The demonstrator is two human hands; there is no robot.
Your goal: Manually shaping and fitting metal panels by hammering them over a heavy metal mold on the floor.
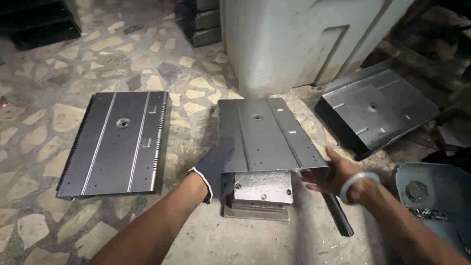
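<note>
A grey sheet-metal panel (pixel 267 132) with folded edges, small slots and a centre hole rests over a metal die block (pixel 262 189) on the floor. My left hand (pixel 216 169), in a dark glove, grips the panel's near left edge. My right hand (pixel 328 174), bare with a pale bangle on the wrist, holds the panel's near right corner.
A matching panel (pixel 115 142) lies flat on the stone-patterned floor to the left. A stack of similar panels (pixel 375 110) sits at the right. A pale machine body (pixel 294 39) stands behind. A dark rod (pixel 338 216) and a round metal plate (pixel 431 194) lie at the right.
</note>
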